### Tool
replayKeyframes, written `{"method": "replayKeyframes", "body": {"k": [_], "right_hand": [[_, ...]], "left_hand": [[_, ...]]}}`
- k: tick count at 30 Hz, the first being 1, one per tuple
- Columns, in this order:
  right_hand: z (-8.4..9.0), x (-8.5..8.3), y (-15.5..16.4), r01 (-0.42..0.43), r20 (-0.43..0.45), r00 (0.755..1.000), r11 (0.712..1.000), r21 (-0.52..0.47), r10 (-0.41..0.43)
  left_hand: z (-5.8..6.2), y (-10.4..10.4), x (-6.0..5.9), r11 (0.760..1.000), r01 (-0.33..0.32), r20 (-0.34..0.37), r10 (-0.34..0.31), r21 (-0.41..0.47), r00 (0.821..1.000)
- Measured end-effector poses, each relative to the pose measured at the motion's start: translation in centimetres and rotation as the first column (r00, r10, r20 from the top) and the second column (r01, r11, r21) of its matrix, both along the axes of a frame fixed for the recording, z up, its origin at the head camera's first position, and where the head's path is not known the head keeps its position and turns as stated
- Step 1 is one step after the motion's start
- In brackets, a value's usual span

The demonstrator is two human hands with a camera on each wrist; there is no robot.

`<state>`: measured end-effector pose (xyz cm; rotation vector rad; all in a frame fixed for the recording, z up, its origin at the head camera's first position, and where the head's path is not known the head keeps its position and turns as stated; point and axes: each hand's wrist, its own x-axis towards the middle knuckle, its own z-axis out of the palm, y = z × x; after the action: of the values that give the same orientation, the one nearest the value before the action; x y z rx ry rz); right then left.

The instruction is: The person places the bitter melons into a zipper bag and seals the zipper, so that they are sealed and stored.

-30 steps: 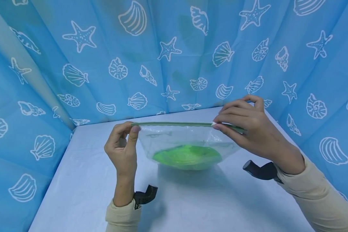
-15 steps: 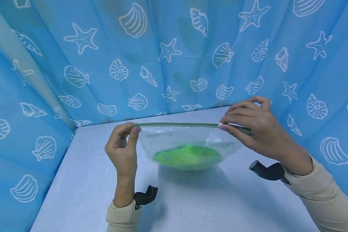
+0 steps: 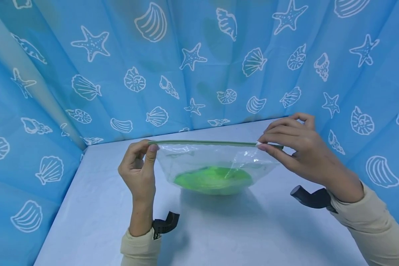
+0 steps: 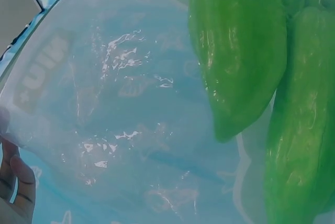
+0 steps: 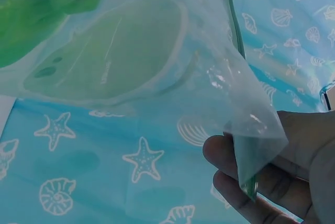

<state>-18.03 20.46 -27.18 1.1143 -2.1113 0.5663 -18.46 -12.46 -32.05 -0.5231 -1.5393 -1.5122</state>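
Observation:
A clear zipper bag (image 3: pixel 203 153) is held up over the table, its green zip strip (image 3: pixel 206 142) running level along the top. Green peppers (image 4: pixel 238 51) lie in its lower part, showing through the plastic in the left wrist view. My left hand (image 3: pixel 139 171) pinches the strip's left end between thumb and fingers. Near the right end, my right hand (image 3: pixel 297 149) pinches the small white slider (image 3: pixel 258 144). In the right wrist view the bag's corner (image 5: pixel 261 140) hangs by the fingers, and a printed green shape (image 5: pixel 110 51) shows on the bag.
The table (image 3: pixel 219 236) has a white cover, and the bag's shadow falls on it. A blue curtain (image 3: pixel 199 88) with white shells and starfish stands behind and at both sides. A black wrist camera (image 3: pixel 166 223) sits on the left wrist, another black camera (image 3: pixel 312 197) on the right.
My right hand has slid the white slider rightward along the strip, closer to the bag's right end. The left hand keeps its hold and the peppers stay nearly in place.

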Motion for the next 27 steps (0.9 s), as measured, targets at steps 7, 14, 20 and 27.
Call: {"method": "replayKeyframes", "body": {"k": [7, 14, 20, 27], "right_hand": [[-0.3, 0.1, 0.7, 0.029, 0.000, 1.000, 1.000, -0.007, -0.029], [-0.5, 0.2, 1.4, 0.039, 0.012, 0.999, 0.999, -0.019, -0.038], [-0.6, 0.2, 1.8, 0.055, 0.015, 0.998, 0.998, -0.019, -0.055], [-0.8, 0.4, 2.3, 0.057, 0.011, 0.998, 0.998, -0.024, -0.057]], "left_hand": [[-0.1, -0.1, 0.0, 1.000, -0.009, 0.004, 0.009, 0.011, 1.000], [-0.1, -0.1, -0.1, 1.000, -0.014, 0.000, 0.014, 0.021, 1.000], [-0.1, -0.1, -0.1, 1.000, -0.020, 0.001, 0.020, 0.020, 1.000], [-0.1, -0.1, -0.1, 1.000, -0.023, 0.010, 0.023, 0.016, 1.000]]}}
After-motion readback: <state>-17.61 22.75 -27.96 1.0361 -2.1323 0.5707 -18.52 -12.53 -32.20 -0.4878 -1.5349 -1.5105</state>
